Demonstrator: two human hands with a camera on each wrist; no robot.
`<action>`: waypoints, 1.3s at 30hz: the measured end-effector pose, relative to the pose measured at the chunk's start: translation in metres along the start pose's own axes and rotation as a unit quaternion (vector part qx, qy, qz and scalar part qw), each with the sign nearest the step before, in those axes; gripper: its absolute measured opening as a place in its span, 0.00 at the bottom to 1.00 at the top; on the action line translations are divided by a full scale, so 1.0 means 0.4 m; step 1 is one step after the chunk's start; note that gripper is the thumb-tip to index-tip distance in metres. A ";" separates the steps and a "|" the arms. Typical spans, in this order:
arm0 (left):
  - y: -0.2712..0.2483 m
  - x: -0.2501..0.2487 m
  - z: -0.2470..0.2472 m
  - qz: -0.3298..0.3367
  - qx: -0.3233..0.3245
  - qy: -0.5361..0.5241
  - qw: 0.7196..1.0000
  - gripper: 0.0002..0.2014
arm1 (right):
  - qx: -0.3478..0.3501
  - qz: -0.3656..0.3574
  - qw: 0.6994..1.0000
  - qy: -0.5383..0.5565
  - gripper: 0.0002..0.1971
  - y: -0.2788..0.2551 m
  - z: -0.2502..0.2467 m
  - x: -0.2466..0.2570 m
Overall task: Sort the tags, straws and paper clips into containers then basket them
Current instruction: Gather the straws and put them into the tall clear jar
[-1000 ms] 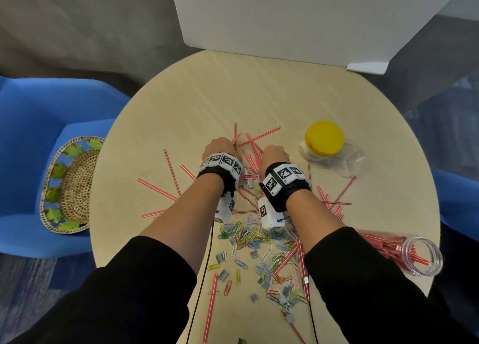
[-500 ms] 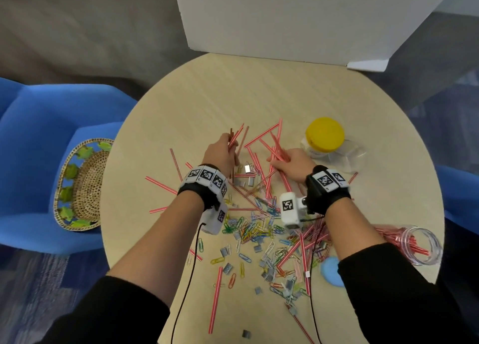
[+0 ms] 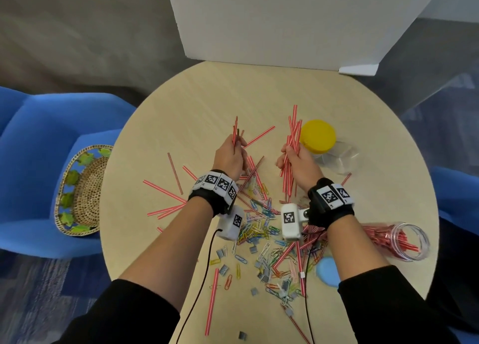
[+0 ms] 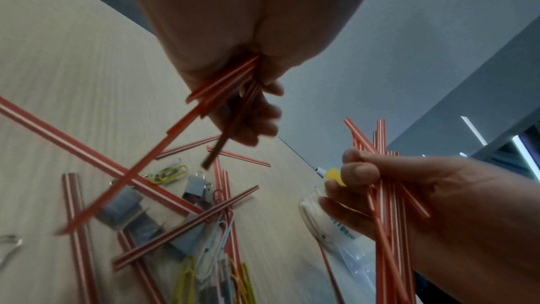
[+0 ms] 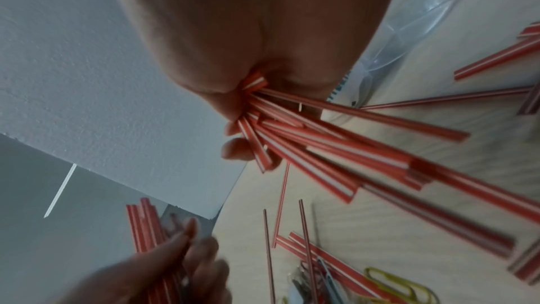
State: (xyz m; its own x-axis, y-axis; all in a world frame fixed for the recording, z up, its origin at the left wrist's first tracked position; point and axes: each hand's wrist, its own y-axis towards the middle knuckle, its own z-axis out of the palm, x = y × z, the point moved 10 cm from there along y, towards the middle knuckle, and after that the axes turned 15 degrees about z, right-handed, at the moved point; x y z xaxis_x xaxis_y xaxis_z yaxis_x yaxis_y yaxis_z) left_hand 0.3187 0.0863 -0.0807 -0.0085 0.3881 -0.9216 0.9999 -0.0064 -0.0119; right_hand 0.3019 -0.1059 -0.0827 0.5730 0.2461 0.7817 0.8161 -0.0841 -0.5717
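Observation:
Red-and-white straws lie scattered on the round table [image 3: 181, 89]. My left hand [image 3: 232, 157] grips a small bunch of straws [image 3: 235, 132], held upright above the table; the left wrist view shows the fingers [image 4: 257, 112] curled round them. My right hand [image 3: 298, 162] grips a thicker bundle of straws [image 3: 291, 146], fanning out below the fist [image 5: 336, 138]. Coloured paper clips [image 3: 259, 227] and small grey tags [image 3: 223, 269] lie mixed near the wrists. A clear jar [image 3: 399, 240] on its side at the right holds more straws.
A yellow-lidded clear container [image 3: 318, 136] stands just right of my right hand. A blue lid [image 3: 328, 269] lies under my right forearm. A woven basket [image 3: 83, 188] rests on a blue chair at the left. A white board [image 3: 285, 19] stands at the table's far edge.
Both hands have lifted off the pile and turned upright, each with straws gathered into it. The right hand's bundle has grown and stands up beside the yellow lid.

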 end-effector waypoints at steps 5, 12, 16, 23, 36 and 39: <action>-0.011 0.035 0.051 -0.001 0.133 0.248 0.960 0.08 | 0.016 0.049 0.996 0.078 0.10 0.041 -0.003 0.014; 0.001 0.075 0.091 -0.077 0.146 0.337 0.927 0.25 | -0.052 0.077 0.995 -0.046 0.26 0.103 -0.043 0.047; 0.021 0.076 0.090 -0.095 0.123 0.344 0.926 0.16 | -0.076 0.102 0.981 -0.144 0.30 0.137 -0.033 0.058; -0.005 0.123 0.083 -0.171 0.104 0.269 0.942 0.21 | -0.040 0.087 0.963 -0.251 0.18 0.196 0.068 0.100; -0.026 0.100 0.038 -0.135 0.163 0.281 0.936 0.14 | -0.036 -0.023 0.916 -0.398 0.04 0.255 0.134 0.100; -0.017 0.097 -0.039 -0.122 0.054 0.143 0.981 0.12 | -0.030 -0.032 0.884 -0.466 0.06 0.261 0.146 0.090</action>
State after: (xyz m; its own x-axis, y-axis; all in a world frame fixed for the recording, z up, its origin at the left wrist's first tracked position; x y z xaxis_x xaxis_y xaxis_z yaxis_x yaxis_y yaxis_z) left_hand 0.3119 0.1159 -0.1105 -0.2282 0.6329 -0.7398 0.9614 0.0267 -0.2737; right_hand 0.4032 -0.0493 -0.1289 0.2377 0.9380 0.2522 0.8635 -0.0852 -0.4971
